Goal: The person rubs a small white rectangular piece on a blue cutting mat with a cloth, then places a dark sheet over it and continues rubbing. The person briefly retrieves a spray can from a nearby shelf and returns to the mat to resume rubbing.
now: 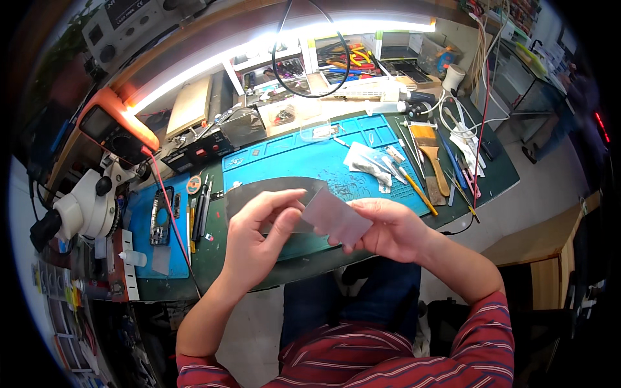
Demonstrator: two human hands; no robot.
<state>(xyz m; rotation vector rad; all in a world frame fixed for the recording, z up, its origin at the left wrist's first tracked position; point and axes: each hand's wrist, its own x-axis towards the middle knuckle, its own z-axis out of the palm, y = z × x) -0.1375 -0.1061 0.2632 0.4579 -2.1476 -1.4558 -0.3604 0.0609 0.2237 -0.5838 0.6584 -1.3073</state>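
My right hand (394,229) pinches a thin, rectangular, greyish-pink card-like sheet (337,218), tilted above the front edge of the bench. Close to the sheet's left edge is my left hand (255,236), its fingers bent and its thumb apart from them, with nothing visible between them. Behind the left hand a dark grey piece with a curved edge (249,196) overlaps the blue work mat (278,165). The left hand covers part of that piece. A crumpled white wipe (365,160) lies on the mat beyond the right hand.
At the right lie a wide wooden-handled brush (432,155), tweezers and other slim tools. On the left are an orange multimeter (116,126), a white microscope (87,207), an opened phone (162,216) on a smaller blue mat and a small bottle (134,258). A dark cable loop hangs overhead.
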